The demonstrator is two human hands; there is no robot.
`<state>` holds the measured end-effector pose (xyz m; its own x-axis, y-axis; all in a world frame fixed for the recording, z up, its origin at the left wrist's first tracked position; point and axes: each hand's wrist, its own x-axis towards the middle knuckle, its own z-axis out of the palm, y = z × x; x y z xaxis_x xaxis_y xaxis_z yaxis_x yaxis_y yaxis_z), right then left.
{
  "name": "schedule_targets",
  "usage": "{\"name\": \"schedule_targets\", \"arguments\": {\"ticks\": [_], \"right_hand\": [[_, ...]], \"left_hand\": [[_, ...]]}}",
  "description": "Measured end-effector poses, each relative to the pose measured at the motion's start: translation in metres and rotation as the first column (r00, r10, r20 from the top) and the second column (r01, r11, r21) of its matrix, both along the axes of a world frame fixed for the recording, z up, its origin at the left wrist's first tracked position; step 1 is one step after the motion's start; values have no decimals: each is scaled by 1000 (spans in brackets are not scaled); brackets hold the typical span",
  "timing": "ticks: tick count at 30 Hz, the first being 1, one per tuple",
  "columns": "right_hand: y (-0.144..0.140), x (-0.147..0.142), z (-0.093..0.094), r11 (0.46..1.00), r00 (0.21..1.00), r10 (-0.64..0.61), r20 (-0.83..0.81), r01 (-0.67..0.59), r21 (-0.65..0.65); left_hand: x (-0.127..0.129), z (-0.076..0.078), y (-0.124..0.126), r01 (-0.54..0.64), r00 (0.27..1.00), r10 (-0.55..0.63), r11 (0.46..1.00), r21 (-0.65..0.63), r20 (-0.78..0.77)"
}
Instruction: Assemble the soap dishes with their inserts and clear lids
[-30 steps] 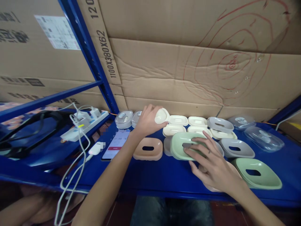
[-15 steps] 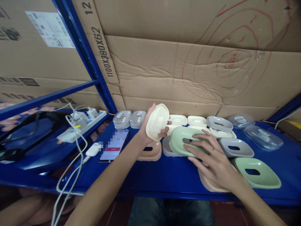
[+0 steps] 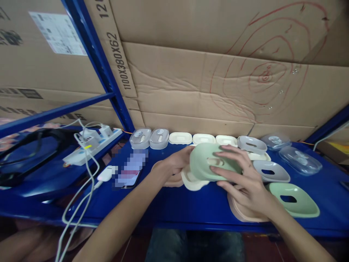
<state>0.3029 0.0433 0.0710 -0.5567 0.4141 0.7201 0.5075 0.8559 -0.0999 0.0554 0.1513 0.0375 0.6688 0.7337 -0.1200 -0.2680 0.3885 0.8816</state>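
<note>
My right hand (image 3: 242, 173) is closed on a green soap dish (image 3: 203, 163) with a slot in its middle, tilted above the table. Behind its left end is my left hand (image 3: 180, 160), its fingers partly hidden, closed on a cream soap-dish tray (image 3: 194, 183). The tray's lower edge shows under the green dish, and something cream shows through the slot. A peach soap dish (image 3: 173, 181) lies under my left wrist. Another peach dish (image 3: 240, 209) lies below my right hand. To the right are a green dish (image 3: 302, 203) and a grey dish (image 3: 275, 173).
Cream trays (image 3: 180, 138) line the back, beside two lidded grey soap boxes (image 3: 140, 138). Clear lids (image 3: 300, 160) lie at the right. On the left are a phone (image 3: 131, 169), a power strip (image 3: 79, 156) and loose white cables (image 3: 94, 174). Cardboard (image 3: 174, 72) stands behind.
My left hand has lowered the cream tray from above the back row and brought it behind the green dish. My right hand has turned the green dish so its underside faces me more.
</note>
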Motion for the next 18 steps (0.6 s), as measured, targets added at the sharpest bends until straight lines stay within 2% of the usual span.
{"name": "schedule_targets", "arguments": {"ticks": [2, 5, 9, 14, 18], "right_hand": [[2, -4, -4, 997, 997, 48, 59, -45, -63], [3, -5, -9, 993, 995, 50, 87, -41, -112], [3, -5, -15, 997, 996, 30, 80, -24, -80], [8, -5, -21, 995, 994, -96, -54, 97, 15], [14, -7, -23, 968, 958, -231, -167, 245, 63]], "left_hand": [[0, -3, 2, 16, 1000, -17, 997, -81, -7], [2, -1, 3, 16, 1000, -17, 987, -157, 1], [4, 8, 0, 55, 997, -40, 967, -249, 65], [9, 22, -13, 78, 960, -19, 976, -202, 278], [22, 34, -29, 74, 935, -19, 987, -141, 355]]}}
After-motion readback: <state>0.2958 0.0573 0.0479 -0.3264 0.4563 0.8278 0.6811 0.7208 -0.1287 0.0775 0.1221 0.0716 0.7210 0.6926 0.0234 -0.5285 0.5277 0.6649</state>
